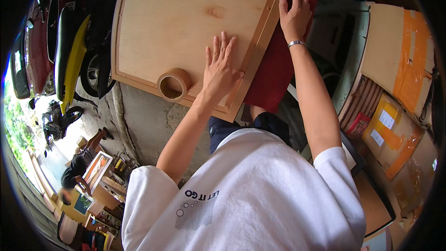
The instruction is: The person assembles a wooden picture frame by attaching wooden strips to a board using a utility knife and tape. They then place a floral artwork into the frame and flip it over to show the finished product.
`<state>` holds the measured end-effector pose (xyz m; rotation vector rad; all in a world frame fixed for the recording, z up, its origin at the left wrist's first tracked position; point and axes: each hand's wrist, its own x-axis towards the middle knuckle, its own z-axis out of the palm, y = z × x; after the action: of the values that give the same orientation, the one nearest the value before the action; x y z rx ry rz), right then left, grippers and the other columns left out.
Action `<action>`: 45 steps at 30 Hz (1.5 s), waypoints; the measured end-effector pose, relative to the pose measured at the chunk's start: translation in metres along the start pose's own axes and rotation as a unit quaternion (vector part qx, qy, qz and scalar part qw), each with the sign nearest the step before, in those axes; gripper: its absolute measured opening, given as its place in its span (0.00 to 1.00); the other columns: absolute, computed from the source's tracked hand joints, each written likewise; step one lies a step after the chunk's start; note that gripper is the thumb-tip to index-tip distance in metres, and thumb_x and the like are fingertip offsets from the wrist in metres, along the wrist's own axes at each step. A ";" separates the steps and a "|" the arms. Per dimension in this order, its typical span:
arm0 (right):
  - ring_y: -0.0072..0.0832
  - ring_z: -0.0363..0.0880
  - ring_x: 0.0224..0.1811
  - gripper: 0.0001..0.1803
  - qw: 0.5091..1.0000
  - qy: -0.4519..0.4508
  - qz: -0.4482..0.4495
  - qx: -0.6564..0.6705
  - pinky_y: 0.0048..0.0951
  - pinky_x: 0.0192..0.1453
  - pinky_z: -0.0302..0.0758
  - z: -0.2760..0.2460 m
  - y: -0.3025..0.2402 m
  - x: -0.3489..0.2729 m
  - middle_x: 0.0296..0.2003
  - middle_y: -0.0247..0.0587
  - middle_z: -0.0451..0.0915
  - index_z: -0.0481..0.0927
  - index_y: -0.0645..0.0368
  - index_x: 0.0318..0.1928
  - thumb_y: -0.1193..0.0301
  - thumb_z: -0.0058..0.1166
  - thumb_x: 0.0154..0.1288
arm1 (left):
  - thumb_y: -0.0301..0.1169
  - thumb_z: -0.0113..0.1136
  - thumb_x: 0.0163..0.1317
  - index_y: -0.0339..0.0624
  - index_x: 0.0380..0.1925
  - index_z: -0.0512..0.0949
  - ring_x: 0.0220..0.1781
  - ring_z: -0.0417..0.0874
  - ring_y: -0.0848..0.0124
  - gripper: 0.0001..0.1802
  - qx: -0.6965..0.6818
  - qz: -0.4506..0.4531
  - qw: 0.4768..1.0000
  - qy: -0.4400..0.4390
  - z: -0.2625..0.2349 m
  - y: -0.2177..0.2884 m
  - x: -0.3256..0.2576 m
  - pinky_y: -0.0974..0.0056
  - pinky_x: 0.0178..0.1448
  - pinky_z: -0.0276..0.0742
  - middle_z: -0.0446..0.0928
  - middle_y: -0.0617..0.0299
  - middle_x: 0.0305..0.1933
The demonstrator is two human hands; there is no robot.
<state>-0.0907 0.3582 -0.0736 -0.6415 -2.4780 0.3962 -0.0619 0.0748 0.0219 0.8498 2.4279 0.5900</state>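
A framed wooden panel [186, 23], its pale plywood face up, lies in front of me on a red-covered surface [268, 83]. Brown tape strips [260, 51] run along its frame. My left hand [218, 67] rests flat on the panel near its right side, fingers stretched out and holding nothing. At the far right corner, my right hand [296, 16] has its thumb and bent fingers on the frame's outer edge; the undersides of those fingers are hidden. A roll of brown packing tape [176, 83] stands on the panel's near edge, left of my left forearm.
Cardboard boxes [395, 60] with orange tape are stacked at the right. Parked motorbikes [72, 56] stand on the left over a concrete floor [144, 116]. Another person [76, 169] is at the lower left beside a framed picture [96, 169] and cluttered shelves.
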 end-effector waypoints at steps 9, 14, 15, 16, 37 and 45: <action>0.43 0.78 0.54 0.18 1.000 -0.001 -0.011 -0.006 0.50 0.54 0.76 0.000 -0.001 -0.001 0.51 0.40 0.79 0.79 0.47 0.57 0.54 0.57 0.73 | 0.36 0.75 0.56 0.51 0.82 0.46 0.88 0.39 0.48 0.59 0.061 -0.002 0.997 -0.039 0.000 0.005 -0.005 0.38 0.85 0.42 0.38 0.49 0.87; 0.43 0.79 0.53 0.18 1.000 0.000 -0.009 -0.010 0.50 0.52 0.76 -0.001 0.002 0.000 0.51 0.40 0.80 0.79 0.47 0.57 0.54 0.57 0.73 | 0.40 0.78 0.52 0.51 0.82 0.46 0.88 0.40 0.50 0.63 0.084 0.011 0.996 0.009 0.006 0.003 -0.007 0.39 0.85 0.41 0.39 0.49 0.87; 0.42 0.79 0.53 0.18 1.000 -0.007 -0.005 -0.007 0.50 0.52 0.76 -0.003 0.002 0.000 0.51 0.40 0.80 0.79 0.47 0.57 0.54 0.57 0.73 | 0.41 0.79 0.52 0.51 0.82 0.46 0.88 0.40 0.51 0.64 0.092 -0.002 0.996 -0.019 0.004 0.001 -0.010 0.39 0.85 0.41 0.39 0.49 0.87; 0.42 0.79 0.53 0.18 1.000 0.001 -0.008 -0.004 0.50 0.52 0.76 0.000 -0.001 0.005 0.51 0.40 0.80 0.79 0.47 0.57 0.54 0.57 0.73 | 0.41 0.79 0.51 0.51 0.82 0.46 0.88 0.40 0.51 0.64 0.099 -0.016 0.994 -0.048 0.000 -0.001 -0.020 0.39 0.85 0.42 0.39 0.49 0.87; 0.35 0.74 0.53 0.13 0.830 -0.387 -0.343 0.211 0.35 0.58 0.72 -0.159 -0.124 -0.181 0.50 0.37 0.78 0.84 0.54 0.47 0.70 0.47 0.70 | 0.36 0.80 0.44 0.58 0.80 0.56 0.87 0.48 0.57 0.62 0.015 0.047 0.999 -0.023 0.005 -0.036 -0.063 0.44 0.86 0.45 0.50 0.60 0.86; 0.40 0.71 0.50 0.12 0.812 -0.446 -0.360 0.107 0.40 0.55 0.74 -0.151 -0.139 -0.184 0.45 0.42 0.71 0.84 0.50 0.48 0.70 0.50 0.68 | 0.36 0.67 0.48 0.56 0.79 0.59 0.87 0.49 0.63 0.54 0.005 0.086 0.995 0.040 0.022 -0.051 -0.070 0.49 0.87 0.39 0.53 0.61 0.86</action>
<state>0.0811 0.1672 0.0246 0.7861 -3.1804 0.7668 -0.0238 -0.0026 -0.0013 1.0658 2.4473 0.6869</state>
